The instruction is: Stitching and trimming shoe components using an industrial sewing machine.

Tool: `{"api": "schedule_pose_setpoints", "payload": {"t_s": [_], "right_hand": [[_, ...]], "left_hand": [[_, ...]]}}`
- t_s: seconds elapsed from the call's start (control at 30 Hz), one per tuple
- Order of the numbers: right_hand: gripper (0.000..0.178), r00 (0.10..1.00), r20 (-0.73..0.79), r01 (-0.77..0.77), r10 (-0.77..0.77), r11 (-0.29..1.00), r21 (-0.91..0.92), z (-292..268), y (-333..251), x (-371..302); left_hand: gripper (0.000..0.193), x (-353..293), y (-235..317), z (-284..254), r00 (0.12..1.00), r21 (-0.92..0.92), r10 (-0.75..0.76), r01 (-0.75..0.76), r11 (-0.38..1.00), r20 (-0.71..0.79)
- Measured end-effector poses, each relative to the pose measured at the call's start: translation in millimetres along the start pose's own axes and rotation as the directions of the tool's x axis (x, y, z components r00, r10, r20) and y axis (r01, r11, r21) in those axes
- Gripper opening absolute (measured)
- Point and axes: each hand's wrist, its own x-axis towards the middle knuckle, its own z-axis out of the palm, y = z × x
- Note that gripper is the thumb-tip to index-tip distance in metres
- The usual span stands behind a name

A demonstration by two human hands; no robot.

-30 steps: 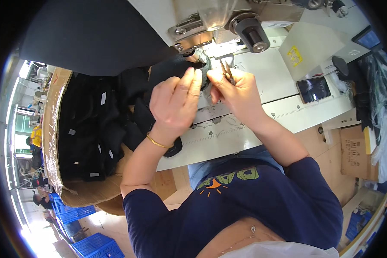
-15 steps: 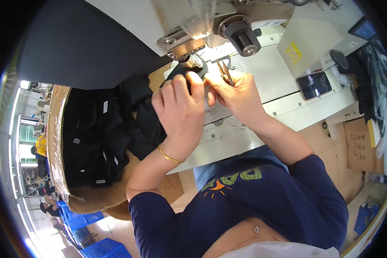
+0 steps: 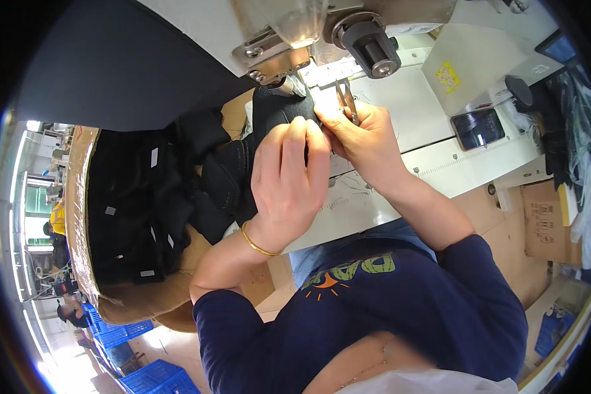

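The left hand (image 3: 287, 180) covers much of the black fabric piece (image 3: 279, 111) at the sewing machine (image 3: 295, 33), so the fabric's lower edge is hidden. The needle area under the machine head is too small to make out. The right hand (image 3: 364, 141) hides the handles of the small snips (image 3: 345, 98). The machine's top is cut off by the upper edge. The black pieces in the cardboard box (image 3: 79, 217) blend together.

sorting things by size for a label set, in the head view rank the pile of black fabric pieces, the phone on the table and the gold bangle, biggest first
1. pile of black fabric pieces
2. phone
3. gold bangle

Phone and bangle look close in size; the bangle sits nearer the camera and is partly hidden, so their order is unsure.
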Motion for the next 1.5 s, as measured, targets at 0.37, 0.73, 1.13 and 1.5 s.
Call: {"api": "schedule_pose_setpoints", "payload": {"t_s": [0.37,0.73,1.13,1.5], "right_hand": [[0.032,0.999,0.011,0.033,-0.033,0.999,-0.007,-0.7,0.8,0.0],[0.028,0.991,0.125,-0.034,0.036,0.999,-0.017,-10.3,5.5,-7.6],[0.029,0.947,0.323,0.102,-0.002,0.951,-0.292,-33.8,4.0,-23.4],[0.030,0.788,0.503,0.611,-0.354,0.351,-0.710,-29.6,39.1,-17.2]], "left_hand": [[0.024,12.3,-7.9,17.7,0.997,-0.081,-0.064,0.068,0.994,0.045],[0.032,-8.3,-16.3,21.7,0.992,-0.043,-0.117,0.115,0.992,-0.051],[0.026,-14.8,-47.6,4.9,0.908,-0.307,-0.328,0.401,0.863,0.261],[0.013,-38.7,-73.3,-8.2,0.255,-0.232,0.045,0.928,-0.291,0.966]]}}
